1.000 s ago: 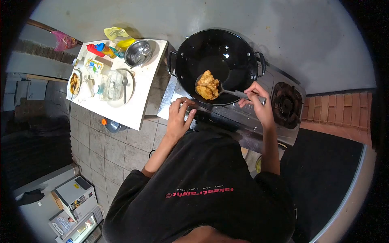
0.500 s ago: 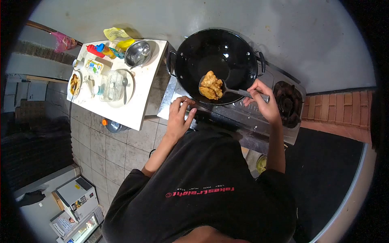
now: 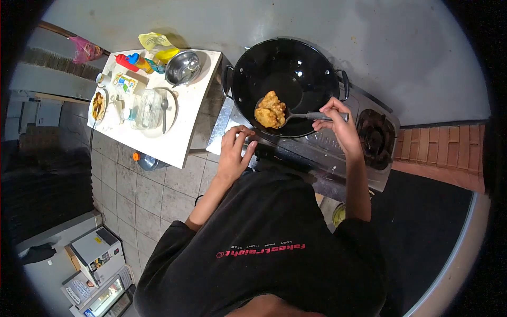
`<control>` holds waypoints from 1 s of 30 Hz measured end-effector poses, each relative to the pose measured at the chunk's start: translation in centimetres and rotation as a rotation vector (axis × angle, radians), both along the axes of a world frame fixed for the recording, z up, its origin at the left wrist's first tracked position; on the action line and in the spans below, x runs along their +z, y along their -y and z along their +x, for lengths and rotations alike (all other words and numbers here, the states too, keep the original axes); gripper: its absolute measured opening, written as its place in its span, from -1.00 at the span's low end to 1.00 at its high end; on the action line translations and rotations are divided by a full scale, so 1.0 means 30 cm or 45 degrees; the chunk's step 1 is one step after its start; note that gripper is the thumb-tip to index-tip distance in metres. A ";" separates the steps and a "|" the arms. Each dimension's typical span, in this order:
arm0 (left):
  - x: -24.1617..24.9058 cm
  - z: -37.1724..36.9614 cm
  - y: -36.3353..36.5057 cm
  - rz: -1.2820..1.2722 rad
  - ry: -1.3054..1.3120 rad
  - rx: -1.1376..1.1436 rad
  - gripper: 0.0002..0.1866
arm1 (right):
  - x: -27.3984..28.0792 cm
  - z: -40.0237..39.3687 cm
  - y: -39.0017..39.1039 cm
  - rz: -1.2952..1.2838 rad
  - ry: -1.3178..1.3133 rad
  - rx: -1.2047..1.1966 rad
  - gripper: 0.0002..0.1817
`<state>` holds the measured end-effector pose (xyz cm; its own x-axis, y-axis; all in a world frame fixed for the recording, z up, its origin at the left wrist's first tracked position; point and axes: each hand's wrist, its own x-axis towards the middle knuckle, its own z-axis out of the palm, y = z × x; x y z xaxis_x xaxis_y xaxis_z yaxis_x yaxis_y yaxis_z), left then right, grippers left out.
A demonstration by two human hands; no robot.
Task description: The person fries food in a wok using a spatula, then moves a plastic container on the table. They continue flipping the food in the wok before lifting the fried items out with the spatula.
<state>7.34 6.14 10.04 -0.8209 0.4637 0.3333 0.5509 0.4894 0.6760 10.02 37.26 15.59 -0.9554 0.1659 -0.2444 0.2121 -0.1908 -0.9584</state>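
Note:
My right hand (image 3: 340, 127) is closed around the grey handle of a metal ladle (image 3: 312, 115), fingers and thumb wrapped near its end. Golden-brown fried food (image 3: 270, 111) is heaped on the ladle's head and covers most of it. The loaded head hangs over the near side of a black wok (image 3: 293, 79), whose inside looks dark and shiny. My left hand (image 3: 234, 154) holds nothing. Its fingers are slightly bent with the thumb apart, at the front left edge of the gas stove (image 3: 327, 145), just below the wok's rim.
Right of the wok is a second burner (image 3: 376, 132). On the left, a white table (image 3: 169, 145) carries a steel bowl (image 3: 182, 67), sauce bottles (image 3: 138, 62), a clear plastic container (image 3: 148, 109), a spoon (image 3: 165, 113) and a plate of food (image 3: 98, 107). A grey wall (image 3: 391, 58) rises behind the stove.
The ladle with the fried food has shifted slightly left and up in view, its handle now nearer level. My left hand has stayed about where it was.

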 end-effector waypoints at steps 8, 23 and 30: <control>-0.012 0.005 0.018 0.014 -0.001 0.010 -0.75 | 0.013 0.008 -0.021 -0.032 -0.030 -0.034 -0.86; 0.076 -0.067 0.040 0.330 0.297 -0.086 -0.84 | 0.251 0.074 -0.075 0.046 -0.125 -0.319 -0.84; 0.078 -0.148 0.085 0.323 0.296 -0.243 -0.83 | 0.272 0.126 -0.013 0.066 -0.081 -0.545 -0.88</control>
<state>2.89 3.58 12.37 -0.7949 0.5423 0.2721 0.4337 0.1941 0.8799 13.78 37.65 23.75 -0.8104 0.5612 -0.1683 0.0647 -0.1998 -0.9777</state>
